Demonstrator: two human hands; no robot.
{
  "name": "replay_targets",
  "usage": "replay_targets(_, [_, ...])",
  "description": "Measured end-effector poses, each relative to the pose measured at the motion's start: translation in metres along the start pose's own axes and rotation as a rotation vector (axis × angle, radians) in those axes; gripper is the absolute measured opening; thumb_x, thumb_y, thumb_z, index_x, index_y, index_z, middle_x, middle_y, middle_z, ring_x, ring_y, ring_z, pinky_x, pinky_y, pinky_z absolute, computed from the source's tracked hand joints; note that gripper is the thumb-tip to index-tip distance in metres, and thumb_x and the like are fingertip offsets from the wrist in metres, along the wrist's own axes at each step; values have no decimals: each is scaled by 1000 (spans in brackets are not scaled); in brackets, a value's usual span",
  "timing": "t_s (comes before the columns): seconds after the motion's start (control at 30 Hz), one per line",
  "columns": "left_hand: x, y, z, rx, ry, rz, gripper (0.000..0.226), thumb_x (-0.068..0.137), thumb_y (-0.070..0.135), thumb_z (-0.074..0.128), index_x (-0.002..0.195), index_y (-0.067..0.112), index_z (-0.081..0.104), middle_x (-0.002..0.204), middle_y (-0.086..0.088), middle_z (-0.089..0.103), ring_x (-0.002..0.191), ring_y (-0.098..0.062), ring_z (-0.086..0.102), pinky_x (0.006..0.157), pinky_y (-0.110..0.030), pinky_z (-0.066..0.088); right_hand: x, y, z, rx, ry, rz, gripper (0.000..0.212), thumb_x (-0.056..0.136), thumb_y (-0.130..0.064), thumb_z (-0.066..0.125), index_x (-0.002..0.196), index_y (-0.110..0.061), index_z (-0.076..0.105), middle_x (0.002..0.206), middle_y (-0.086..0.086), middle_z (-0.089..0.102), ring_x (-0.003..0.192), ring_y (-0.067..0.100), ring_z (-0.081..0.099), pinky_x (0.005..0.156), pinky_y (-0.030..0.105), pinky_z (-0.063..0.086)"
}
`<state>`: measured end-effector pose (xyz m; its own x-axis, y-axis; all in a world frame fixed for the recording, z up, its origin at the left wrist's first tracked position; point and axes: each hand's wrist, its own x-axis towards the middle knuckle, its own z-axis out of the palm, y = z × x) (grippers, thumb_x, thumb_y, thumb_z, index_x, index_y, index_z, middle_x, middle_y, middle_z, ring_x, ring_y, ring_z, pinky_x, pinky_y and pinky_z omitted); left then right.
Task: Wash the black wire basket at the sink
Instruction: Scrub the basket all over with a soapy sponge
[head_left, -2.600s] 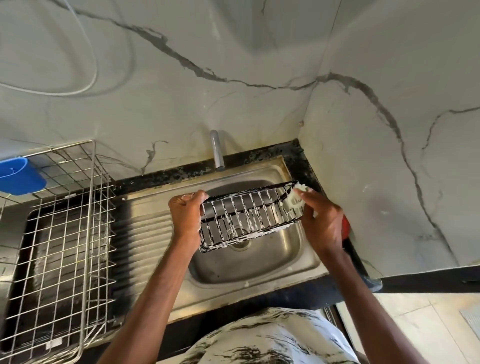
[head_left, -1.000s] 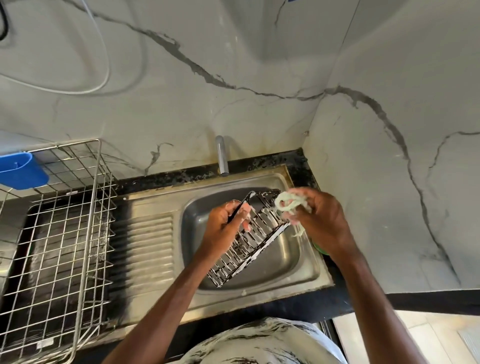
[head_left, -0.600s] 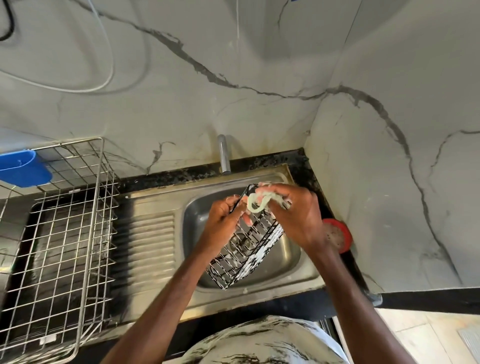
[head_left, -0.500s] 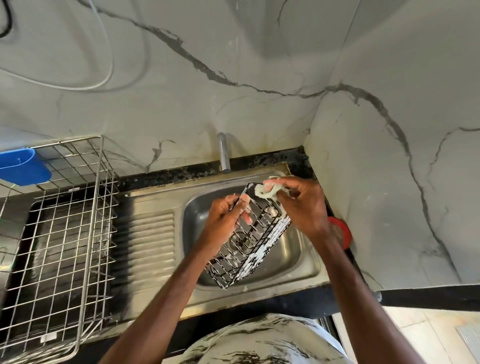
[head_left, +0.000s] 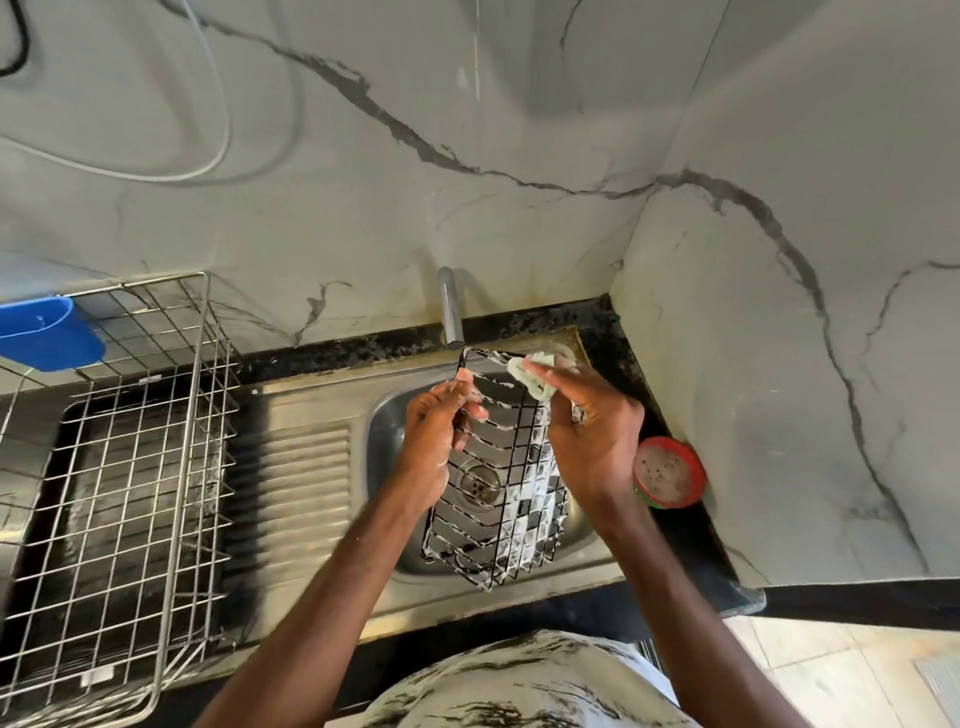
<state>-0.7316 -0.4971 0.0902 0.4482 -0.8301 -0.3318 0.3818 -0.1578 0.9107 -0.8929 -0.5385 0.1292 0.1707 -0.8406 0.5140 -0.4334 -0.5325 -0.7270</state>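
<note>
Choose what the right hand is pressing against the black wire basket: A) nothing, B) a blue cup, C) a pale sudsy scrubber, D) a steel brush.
C: the right hand pinches a pale sudsy scrubber against the top of the black wire basket, whose side the left hand grips.

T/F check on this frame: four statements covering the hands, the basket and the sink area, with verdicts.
1. The left hand grips the black wire basket by its side edge. True.
2. The right hand is empty. False: it holds a pale scrub pad against the basket's top end.
3. The basket lies flat on the floor of the sink. False: it is held tilted above the bowl.
4. A red tub stands on the counter to the right of the sink. True.
</note>
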Motion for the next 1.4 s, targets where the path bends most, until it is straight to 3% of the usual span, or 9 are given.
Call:
replay_targets(0.2, [2, 2, 0, -55, 81, -58, 26, 102, 27, 61, 80, 16, 70, 62, 4, 69, 44, -5, 45, 39, -16, 31, -34, 3, 12, -96, 3, -61, 30, 83, 9, 75, 105, -12, 80, 111, 8, 76, 91, 9, 73, 72, -2, 48])
replay_targets(0.47, [8, 13, -6, -87, 125, -44, 28, 104, 20, 57, 80, 11, 68, 58, 3, 70, 37, -1, 45, 37, -15, 29, -68, 2, 2, 2, -178, -93, 37, 75, 14, 77, 101, -11, 81, 111, 2, 71, 103, -9, 60, 81, 2, 50])
replay_targets(0.6, [6, 10, -8, -85, 57, -16, 26, 98, 30, 62, 81, 10, 69, 62, 2, 71, 37, -3, 45, 38, -16, 32, -41, -2, 8, -22, -87, -69, 29, 80, 8, 77, 100, -12, 81, 110, 2, 73, 93, 2, 67, 74, 13, 57])
replay_targets(0.73, [5, 7, -5, -86, 40, -45, 28, 97, 34, 63, 81, 12, 68, 64, 2, 70, 39, -4, 44, 38, -16, 30, -9, -5, 14, -22, -4, 1, 31, 83, 5, 73, 107, -13, 79, 115, 0, 73, 103, 8, 68, 85, 17, 57])
replay_targets(0.97, [6, 14, -11, -123, 109, -49, 27, 104, 23, 55, 83, 10, 67, 61, 4, 70, 37, -2, 43, 38, -17, 29, -64, -4, 2, 15, -193, -47, 29, 76, 8, 77, 97, -12, 81, 109, -3, 72, 101, -1, 65, 80, 9, 54])
replay_targets(1.1, [8, 6, -18, -95, 2, 43, 30, 104, 24, 56, 81, 9, 68, 61, 3, 70, 39, -3, 45, 37, -16, 30, -55, -4, 0, 51, -192, 22, 19, 85, -11, 68, 100, -19, 78, 108, -11, 71, 95, 3, 69, 69, 26, 61])
replay_targets(1.17, [7, 2, -19, -85, -80, 100, 26, 102, 22, 56, 85, 7, 67, 60, 2, 69, 40, -2, 49, 37, -14, 30, -38, -7, 0, 58, -89, 104, 24, 86, -6, 70, 104, -19, 77, 112, -9, 72, 99, 9, 70, 70, 34, 63])
replay_targets(1.3, [2, 2, -20, -87, -195, 171, 19, 92, 19, 61, 82, 5, 69, 58, -1, 69, 41, -3, 54, 35, -13, 31, -4, -20, -8, 13, -11, 3, 32, 84, 6, 71, 107, -15, 78, 116, -7, 69, 108, 8, 66, 91, 12, 51])
replay_targets(1.4, [4, -1, -25, -8, -278, 225, 15, 94, 15, 71, 83, 5, 72, 60, -5, 71, 42, -7, 59, 35, -14, 33, 11, -13, -7, -28, -85, -62, 36, 85, 8, 65, 111, -14, 78, 116, -2, 72, 108, 17, 67, 91, 20, 54])
